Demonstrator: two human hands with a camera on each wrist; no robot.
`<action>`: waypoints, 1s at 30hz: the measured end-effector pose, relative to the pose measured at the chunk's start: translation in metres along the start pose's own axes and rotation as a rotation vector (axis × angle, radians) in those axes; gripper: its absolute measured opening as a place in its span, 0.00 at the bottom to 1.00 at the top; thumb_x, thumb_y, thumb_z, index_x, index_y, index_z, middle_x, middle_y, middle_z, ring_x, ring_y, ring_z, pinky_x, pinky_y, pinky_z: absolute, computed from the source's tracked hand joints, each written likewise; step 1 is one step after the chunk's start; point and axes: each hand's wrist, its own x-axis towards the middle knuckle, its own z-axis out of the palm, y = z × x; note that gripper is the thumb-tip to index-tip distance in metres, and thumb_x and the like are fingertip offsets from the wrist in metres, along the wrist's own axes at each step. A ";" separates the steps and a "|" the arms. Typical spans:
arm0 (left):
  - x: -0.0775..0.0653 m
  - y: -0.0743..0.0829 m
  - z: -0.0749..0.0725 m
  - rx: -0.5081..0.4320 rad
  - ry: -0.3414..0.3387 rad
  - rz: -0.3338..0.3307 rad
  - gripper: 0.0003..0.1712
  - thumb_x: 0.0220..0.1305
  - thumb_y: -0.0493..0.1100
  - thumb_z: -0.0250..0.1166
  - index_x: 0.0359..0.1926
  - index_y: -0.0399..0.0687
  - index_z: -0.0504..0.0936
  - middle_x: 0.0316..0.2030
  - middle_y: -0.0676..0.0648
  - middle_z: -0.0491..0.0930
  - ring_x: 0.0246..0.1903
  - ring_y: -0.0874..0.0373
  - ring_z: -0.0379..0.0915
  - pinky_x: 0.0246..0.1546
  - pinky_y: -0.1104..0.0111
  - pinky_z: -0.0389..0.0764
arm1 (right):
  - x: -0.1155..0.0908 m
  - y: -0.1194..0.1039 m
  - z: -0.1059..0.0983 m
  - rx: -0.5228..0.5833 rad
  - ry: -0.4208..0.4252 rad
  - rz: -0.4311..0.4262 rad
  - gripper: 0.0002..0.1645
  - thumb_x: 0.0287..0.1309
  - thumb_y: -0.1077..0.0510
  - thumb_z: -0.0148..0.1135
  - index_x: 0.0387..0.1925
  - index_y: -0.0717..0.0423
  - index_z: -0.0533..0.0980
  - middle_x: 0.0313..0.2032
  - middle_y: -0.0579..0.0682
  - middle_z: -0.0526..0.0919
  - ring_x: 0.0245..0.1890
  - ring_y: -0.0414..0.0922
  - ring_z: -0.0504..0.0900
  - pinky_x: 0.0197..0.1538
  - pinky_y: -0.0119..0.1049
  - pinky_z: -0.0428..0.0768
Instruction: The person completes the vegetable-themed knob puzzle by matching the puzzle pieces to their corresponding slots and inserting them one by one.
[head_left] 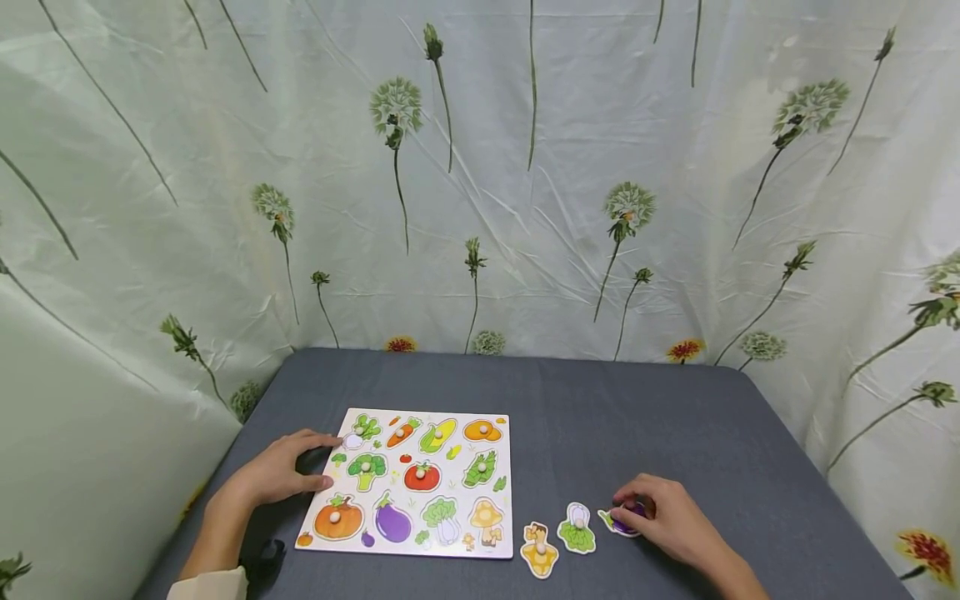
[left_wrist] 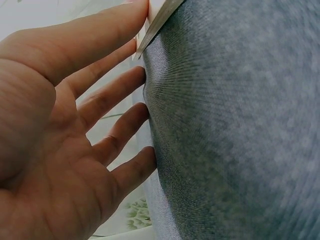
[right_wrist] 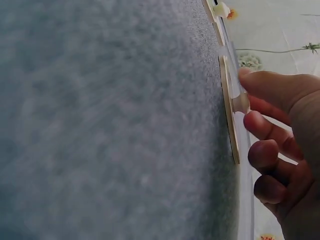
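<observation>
Left hand (head_left: 270,473), fingers spread, touches the left edge of the white puzzle board (head_left: 416,500), where 8 knobbed vegetable pieces (head_left: 422,479) sit. Right of it on the grey tablecloth (head_left: 615,425) lie 2 loose pieces, a yellow mushroom (head_left: 539,553) and then a green-and-white leafy vegetable (head_left: 576,536); beyond them the right hand (head_left: 675,518) pinches the knob (right_wrist: 241,104) of a purple eggplant piece (head_left: 620,527), which is on or just above the tablecloth.

A creased, pale curtain (head_left: 502,208) printed with dandelions (head_left: 396,104) hangs behind the cloth-covered, grey-blue table (head_left: 600,433).
</observation>
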 end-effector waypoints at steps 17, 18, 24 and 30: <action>0.000 0.000 0.001 -0.005 0.000 -0.016 0.41 0.55 0.57 0.79 0.68 0.51 0.79 0.66 0.32 0.71 0.66 0.25 0.62 0.58 0.31 0.69 | -0.016 0.013 -0.004 0.112 0.023 -0.139 0.10 0.54 0.59 0.78 0.34 0.41 0.85 0.29 0.32 0.79 0.21 0.24 0.66 0.22 0.22 0.65; 0.000 0.000 0.002 -0.006 -0.001 -0.017 0.41 0.55 0.57 0.79 0.68 0.51 0.79 0.66 0.32 0.71 0.66 0.25 0.62 0.58 0.31 0.69 | -0.016 0.015 -0.004 0.125 0.023 -0.147 0.11 0.54 0.60 0.78 0.35 0.42 0.85 0.29 0.33 0.79 0.21 0.23 0.66 0.22 0.22 0.65; 0.000 0.000 0.002 -0.012 -0.004 -0.021 0.41 0.55 0.57 0.79 0.68 0.51 0.78 0.67 0.31 0.70 0.66 0.24 0.61 0.58 0.31 0.68 | -0.020 0.019 -0.005 0.165 -0.016 -0.107 0.09 0.56 0.60 0.76 0.37 0.42 0.86 0.29 0.31 0.79 0.22 0.24 0.69 0.24 0.23 0.69; -0.002 0.000 -0.001 -0.016 -0.004 -0.016 0.41 0.55 0.56 0.79 0.68 0.51 0.78 0.67 0.31 0.70 0.67 0.24 0.61 0.58 0.31 0.68 | -0.020 0.017 -0.005 0.159 -0.020 -0.105 0.07 0.58 0.60 0.75 0.36 0.43 0.86 0.28 0.31 0.79 0.23 0.24 0.69 0.24 0.23 0.69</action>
